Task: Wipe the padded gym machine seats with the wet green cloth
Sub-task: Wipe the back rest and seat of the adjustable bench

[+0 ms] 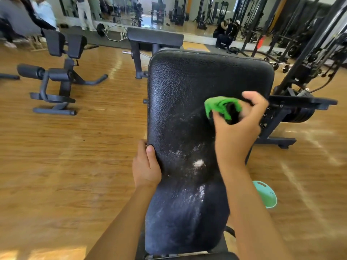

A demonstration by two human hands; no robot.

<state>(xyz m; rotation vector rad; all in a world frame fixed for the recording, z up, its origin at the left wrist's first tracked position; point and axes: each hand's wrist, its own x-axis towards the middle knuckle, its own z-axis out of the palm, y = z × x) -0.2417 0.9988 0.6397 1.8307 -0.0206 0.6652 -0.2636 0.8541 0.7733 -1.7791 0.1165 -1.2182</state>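
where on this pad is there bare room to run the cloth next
The far half of the pad, between its top edge and the green cloth, is bare. So is the white-streaked middle between left hand and right hand. The right edge is crowded.

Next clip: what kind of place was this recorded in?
A gym, probably a commercial one: a black padded bench in front, a loaded hex bar by the wall mirror, and a cable rack at right.

A gym. A padded bench (206,81), exercise machine (56,76), weight plate (100,30) and cable racks (260,25) stand on a wood floor (56,156). Long wall mirror (124,8) behind.
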